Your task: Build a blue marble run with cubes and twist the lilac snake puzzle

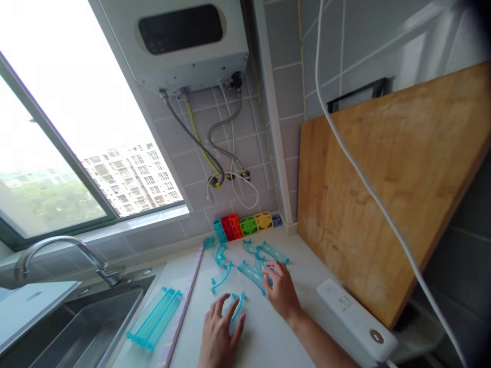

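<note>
Several curved teal track pieces (pixel 253 273) lie scattered on the white counter (pixel 307 266). My left hand (pixel 219 332) rests flat with fingers spread over one curved teal piece (pixel 238 305). My right hand (pixel 282 291) lies on the counter with fingers on the end of a curved piece near the cluster; it looks open, fingers stretched. A row of blue, red, green and yellow blocks (pixel 245 225) stands against the tiled wall behind the pieces.
A straight teal track (pixel 155 319) lies by the sink (pixel 76 327) with its faucet (pixel 61 250). A wooden board (pixel 395 189) leans at right. A white power strip (pixel 355 317) lies beside my right arm, with a white cable (pixel 368 189). A water heater (pixel 184 41) hangs above.
</note>
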Demonstrator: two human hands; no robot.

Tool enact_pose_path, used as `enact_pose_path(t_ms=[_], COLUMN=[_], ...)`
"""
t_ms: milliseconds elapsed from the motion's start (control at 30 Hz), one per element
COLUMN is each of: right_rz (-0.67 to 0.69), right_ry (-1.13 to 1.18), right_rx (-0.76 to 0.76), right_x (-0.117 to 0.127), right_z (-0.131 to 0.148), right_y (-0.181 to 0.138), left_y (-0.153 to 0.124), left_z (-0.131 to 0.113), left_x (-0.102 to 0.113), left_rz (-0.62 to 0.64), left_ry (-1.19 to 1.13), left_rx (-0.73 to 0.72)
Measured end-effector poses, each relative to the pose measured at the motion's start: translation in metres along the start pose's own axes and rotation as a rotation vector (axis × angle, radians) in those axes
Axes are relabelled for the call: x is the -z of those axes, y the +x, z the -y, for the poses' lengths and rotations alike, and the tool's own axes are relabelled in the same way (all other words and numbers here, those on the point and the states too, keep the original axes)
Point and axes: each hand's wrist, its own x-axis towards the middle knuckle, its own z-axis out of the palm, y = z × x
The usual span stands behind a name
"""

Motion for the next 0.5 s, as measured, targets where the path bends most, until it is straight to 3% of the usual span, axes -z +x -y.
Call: enact_pose_path(t_ms=[100, 233, 333, 500], right_rz=[0.029, 0.071, 0.082, 0.162], right_ry=[0.077, 0.146, 0.165, 0.162], right_rx=[0.043, 0.09, 0.091, 0.07], right_x=[-0.001, -0.004, -0.007, -0.013], right_z=[0.008, 0.014, 0.016, 0.016], right_y=[-0.001, -0.004, -0.006, -0.012], left_y=[0.031, 0.107, 0.157, 0.187], left_z=[0.01, 0.039, 0.064, 0.093], left_x=[0.011, 0.017, 0.008, -0.02], left_rz=[-0.019, -0.011, 0.141, 0.302], left_ry=[0.03, 0.131, 0.192, 0.168], left_rx=[0.023, 0.187, 0.406, 0.478])
